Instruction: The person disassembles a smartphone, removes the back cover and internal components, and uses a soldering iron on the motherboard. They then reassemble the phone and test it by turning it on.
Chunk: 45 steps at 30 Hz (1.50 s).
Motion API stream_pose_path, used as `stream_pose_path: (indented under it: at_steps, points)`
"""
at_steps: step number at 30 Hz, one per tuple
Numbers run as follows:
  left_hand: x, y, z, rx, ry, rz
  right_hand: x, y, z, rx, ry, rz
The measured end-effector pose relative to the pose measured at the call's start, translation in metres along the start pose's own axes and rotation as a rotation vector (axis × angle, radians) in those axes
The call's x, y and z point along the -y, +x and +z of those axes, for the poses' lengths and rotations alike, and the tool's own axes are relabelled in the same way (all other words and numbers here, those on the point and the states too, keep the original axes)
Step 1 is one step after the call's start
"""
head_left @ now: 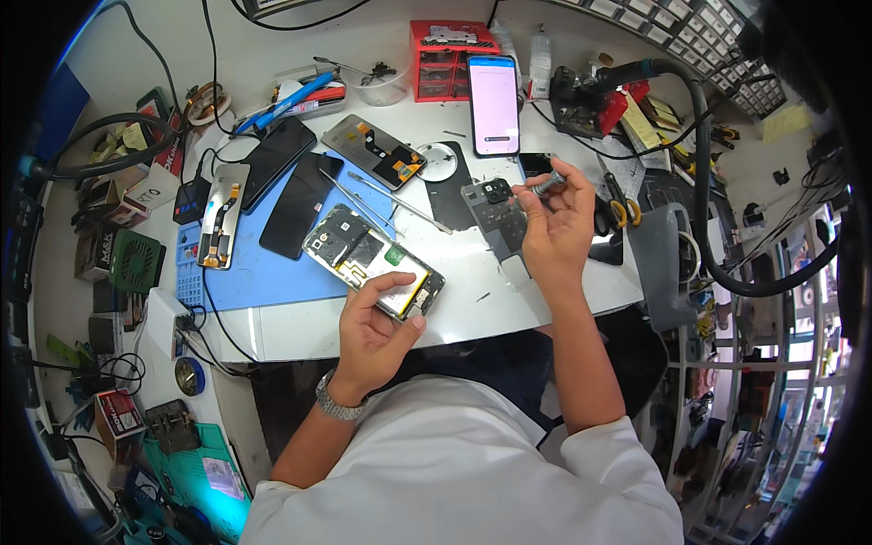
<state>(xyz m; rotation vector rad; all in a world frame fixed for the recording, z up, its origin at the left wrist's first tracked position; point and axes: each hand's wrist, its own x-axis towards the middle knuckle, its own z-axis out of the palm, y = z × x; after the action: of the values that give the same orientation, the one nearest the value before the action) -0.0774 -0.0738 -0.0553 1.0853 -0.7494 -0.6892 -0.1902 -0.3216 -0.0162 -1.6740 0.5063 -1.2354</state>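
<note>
My left hand [374, 331] grips the lower end of an opened phone [341, 238], its thumb at the near edge and fingers over the battery. The phone's back cover is off, showing the board and battery. My right hand [560, 222] is raised to the right, fingers closed round a small screwdriver [548, 184] with a grey handle. Below that hand lies a dark phone back cover [495, 222] with a camera cutout. Two metal tweezers [409, 204] rest beyond the opened phone.
A blue mat [263, 282] carries dark phones [295, 213] and loose screen assemblies [372, 150]. A lit phone [495, 104] leans before a red drawer box [440, 73]. A round white dish [437, 162] sits mid-table. Scissors [622, 204] and a thick black hose [704, 182] are at the right.
</note>
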Motion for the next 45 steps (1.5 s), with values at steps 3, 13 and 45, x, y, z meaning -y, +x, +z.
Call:
stream_pose_path:
  at_steps: [3,13,45]
  points:
    - [-0.001,0.001,0.006,-0.047,0.048,-0.013,0.017,-0.014,0.01,0.051,0.138,-0.02]
    - [0.001,0.004,0.005,-0.074,0.172,-0.022,0.047,-0.07,0.043,0.186,0.315,-0.031]
    - [-0.007,0.004,0.009,-0.097,0.131,-0.062,0.042,-0.077,0.046,0.21,0.315,-0.067]
